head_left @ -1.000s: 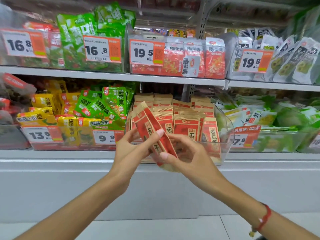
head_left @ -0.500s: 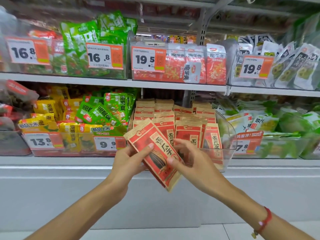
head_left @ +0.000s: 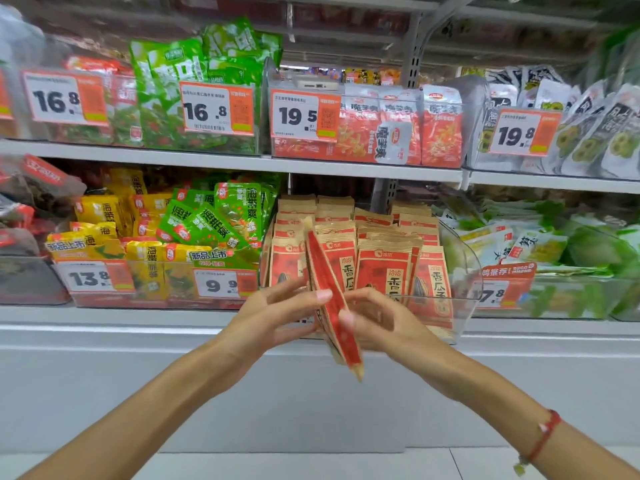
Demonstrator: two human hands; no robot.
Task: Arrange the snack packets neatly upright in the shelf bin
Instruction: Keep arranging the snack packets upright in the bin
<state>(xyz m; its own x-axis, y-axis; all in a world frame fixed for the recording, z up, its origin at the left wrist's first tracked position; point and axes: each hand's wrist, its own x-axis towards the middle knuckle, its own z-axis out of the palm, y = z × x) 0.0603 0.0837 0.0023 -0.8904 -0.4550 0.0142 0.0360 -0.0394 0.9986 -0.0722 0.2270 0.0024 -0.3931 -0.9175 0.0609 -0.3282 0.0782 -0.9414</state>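
Red and kraft-brown, the snack packet [head_left: 332,306] is sitting edge-on between my hands, just in front of the clear shelf bin [head_left: 462,271] on the lower shelf; I am holding it this way, I judge, so it slips thin-side first among the packets already standing upright in rows [head_left: 381,268] there. My left hand [head_left: 273,317] is pressing its side with fingers nearly straight, thumb tip on the red face; my right hand [head_left: 377,323] is curling fingers round the other side, pinching it, both forearms reaching forward and converging at the bin's front.
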